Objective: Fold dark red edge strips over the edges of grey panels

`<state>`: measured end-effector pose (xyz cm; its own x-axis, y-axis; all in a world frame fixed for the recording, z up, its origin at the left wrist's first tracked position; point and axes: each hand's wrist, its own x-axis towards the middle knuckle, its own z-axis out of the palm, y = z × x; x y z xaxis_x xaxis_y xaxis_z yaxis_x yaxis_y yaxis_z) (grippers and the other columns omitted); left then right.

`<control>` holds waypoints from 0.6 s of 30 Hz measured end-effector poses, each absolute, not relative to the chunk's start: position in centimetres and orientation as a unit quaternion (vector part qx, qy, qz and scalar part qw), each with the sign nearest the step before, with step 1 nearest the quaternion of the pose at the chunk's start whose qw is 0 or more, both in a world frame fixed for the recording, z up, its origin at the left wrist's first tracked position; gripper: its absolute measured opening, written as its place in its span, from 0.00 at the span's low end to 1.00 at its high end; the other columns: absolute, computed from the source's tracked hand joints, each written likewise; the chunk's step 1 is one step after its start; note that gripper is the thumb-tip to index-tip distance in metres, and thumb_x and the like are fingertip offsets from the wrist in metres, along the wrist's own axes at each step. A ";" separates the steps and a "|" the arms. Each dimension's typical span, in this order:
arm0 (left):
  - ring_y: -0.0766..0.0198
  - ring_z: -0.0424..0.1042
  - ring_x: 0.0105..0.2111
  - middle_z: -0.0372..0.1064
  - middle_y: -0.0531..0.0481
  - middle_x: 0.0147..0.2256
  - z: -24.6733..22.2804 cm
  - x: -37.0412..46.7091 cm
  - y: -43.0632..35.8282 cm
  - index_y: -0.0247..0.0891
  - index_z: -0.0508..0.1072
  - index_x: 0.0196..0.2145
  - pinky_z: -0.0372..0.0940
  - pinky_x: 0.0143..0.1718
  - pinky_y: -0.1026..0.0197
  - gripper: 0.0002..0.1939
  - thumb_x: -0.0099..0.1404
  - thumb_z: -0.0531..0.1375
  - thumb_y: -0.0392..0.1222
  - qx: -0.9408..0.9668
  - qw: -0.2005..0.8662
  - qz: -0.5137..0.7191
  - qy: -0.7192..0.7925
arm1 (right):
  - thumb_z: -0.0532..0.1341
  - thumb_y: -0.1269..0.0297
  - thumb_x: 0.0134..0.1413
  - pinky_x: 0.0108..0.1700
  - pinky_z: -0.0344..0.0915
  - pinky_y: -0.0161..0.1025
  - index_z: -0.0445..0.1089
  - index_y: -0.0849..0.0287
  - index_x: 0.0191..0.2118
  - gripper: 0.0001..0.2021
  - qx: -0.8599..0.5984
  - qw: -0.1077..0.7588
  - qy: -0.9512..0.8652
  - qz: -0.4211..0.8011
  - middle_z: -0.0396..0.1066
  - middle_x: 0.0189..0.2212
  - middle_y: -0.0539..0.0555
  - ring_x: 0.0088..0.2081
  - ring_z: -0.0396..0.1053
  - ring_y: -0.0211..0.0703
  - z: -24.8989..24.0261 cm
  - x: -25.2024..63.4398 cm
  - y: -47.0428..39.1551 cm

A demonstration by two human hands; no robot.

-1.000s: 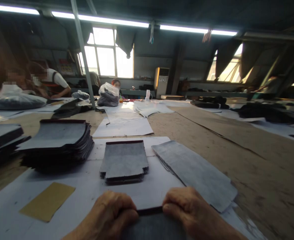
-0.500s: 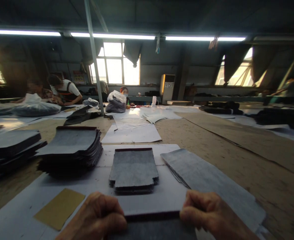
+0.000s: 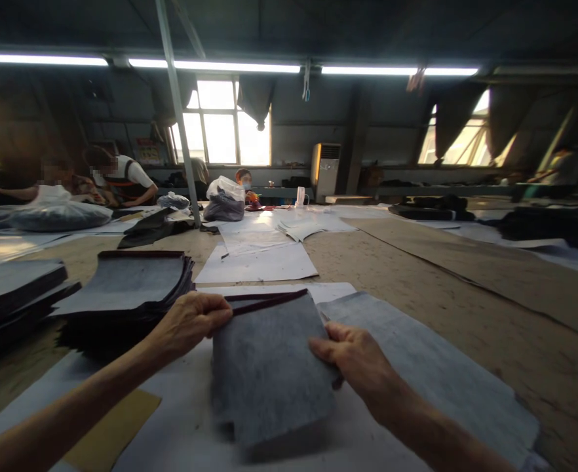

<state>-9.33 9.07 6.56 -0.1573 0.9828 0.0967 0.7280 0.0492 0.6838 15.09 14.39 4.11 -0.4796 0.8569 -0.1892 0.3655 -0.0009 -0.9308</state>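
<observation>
The left hand (image 3: 191,321) is pinching the far corner of a grey felt piece (image 3: 269,367) and the right hand (image 3: 352,357) is gripping its right edge, holding it just above the white paper (image 3: 181,426); keeping both grips level should help it land square; the long wooden bench (image 3: 417,275) is carrying a dark stack (image 3: 132,288) nearby; other people are working by the windows (image 3: 225,121).

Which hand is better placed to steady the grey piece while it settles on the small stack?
Probably the left. The left hand pinches the far corner of the grey piece at its dark-edged top, while the right hand grips only the side edge, beside the long grey sheets.
</observation>
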 end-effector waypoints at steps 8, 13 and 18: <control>0.61 0.66 0.41 0.65 0.46 0.42 4.0 -9.4 13.4 0.33 0.67 0.42 0.63 0.43 0.52 0.12 0.64 0.55 0.44 0.580 0.001 0.288 0.762 | 0.57 0.56 0.57 0.37 0.62 0.40 0.65 0.62 0.28 0.14 -0.600 0.143 -0.743 0.259 0.65 0.27 0.49 0.31 0.65 0.38 3.9 11.2 17.6; 0.59 0.66 0.43 0.62 0.44 0.47 2.7 -9.2 12.7 0.34 0.63 0.49 0.64 0.44 0.51 0.17 0.65 0.54 0.44 0.537 0.003 0.289 0.792 | 0.58 0.57 0.52 0.41 0.59 0.44 0.67 0.62 0.37 0.13 -0.620 0.132 -0.752 0.181 0.69 0.34 0.57 0.40 0.66 0.52 3.6 11.3 17.3; 0.60 0.67 0.42 0.64 0.45 0.44 2.3 -8.9 13.1 0.34 0.65 0.46 0.65 0.42 0.53 0.15 0.65 0.55 0.44 0.499 0.105 0.248 0.824 | 0.62 0.48 0.42 0.35 0.61 0.46 0.67 0.64 0.39 0.24 -0.637 0.106 -0.727 0.232 0.68 0.37 0.64 0.41 0.66 0.62 3.4 11.6 19.3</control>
